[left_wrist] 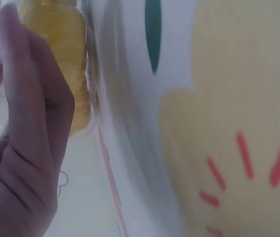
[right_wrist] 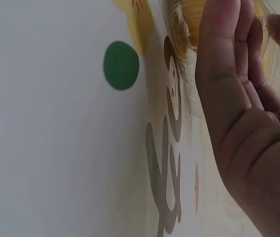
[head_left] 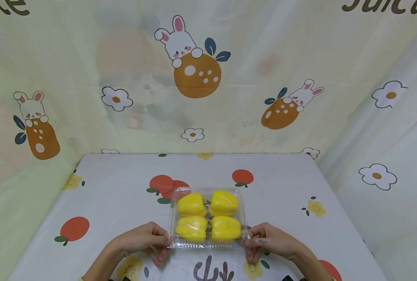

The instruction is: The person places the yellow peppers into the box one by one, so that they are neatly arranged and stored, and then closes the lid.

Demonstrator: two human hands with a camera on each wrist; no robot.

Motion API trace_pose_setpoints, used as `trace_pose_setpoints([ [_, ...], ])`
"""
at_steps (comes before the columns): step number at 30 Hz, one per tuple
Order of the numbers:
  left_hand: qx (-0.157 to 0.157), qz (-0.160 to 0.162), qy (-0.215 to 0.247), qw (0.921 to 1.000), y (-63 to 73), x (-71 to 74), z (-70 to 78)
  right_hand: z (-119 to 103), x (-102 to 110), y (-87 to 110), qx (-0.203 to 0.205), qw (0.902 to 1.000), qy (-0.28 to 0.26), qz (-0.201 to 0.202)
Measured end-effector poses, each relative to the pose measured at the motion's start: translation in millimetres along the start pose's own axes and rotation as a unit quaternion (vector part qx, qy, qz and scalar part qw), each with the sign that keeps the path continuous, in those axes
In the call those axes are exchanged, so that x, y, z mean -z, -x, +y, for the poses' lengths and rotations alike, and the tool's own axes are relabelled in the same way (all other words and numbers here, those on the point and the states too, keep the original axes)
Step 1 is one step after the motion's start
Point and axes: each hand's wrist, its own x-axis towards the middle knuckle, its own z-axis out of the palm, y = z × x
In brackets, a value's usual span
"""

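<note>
A clear plastic clamshell box (head_left: 208, 246) lies at the middle of the table, with several yellow bell peppers (head_left: 224, 203) inside in two rows. At its near left corner my left hand (head_left: 143, 240) pinches the rim between thumb and fingers. My right hand (head_left: 269, 241) grips the near right corner in the same way. The left wrist view shows the left hand (left_wrist: 29, 113) beside the box wall, yellow showing through the plastic (left_wrist: 68, 54). In the right wrist view, the fingers of the right hand (right_wrist: 243, 98) cover part of the box (right_wrist: 183, 29).
A white tablecloth (head_left: 117, 195) printed with red fruit, yellow flowers and dark lettering covers the table. Behind it and at both sides hangs a pale curtain (head_left: 247, 117) with rabbits, oranges and white flowers. The table's far edge meets the curtain.
</note>
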Motion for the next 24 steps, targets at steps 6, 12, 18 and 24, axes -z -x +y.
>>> trace_pose_setpoints([
  [6, -0.005, 0.027, 0.011, 0.9996, -4.2, -0.6, -2.1, 1, 2, -0.9, 0.003, 0.9997, 0.012, 0.020],
  [12, -0.007, 0.070, -0.003, 0.9975, -9.6, 1.6, 0.0, 2, 6, -5.1, 0.032, 0.9990, 0.012, 0.028],
  [18, -0.012, 0.079, -0.001, 0.9968, -13.7, 5.4, 0.0, -1, 11, -11.4, 0.028, 0.9985, 0.007, 0.046],
  [24, -0.027, 0.089, 0.010, 0.9956, -18.4, 5.8, -1.6, -2, 13, -14.0, 0.025, 0.9978, 0.010, 0.061],
])
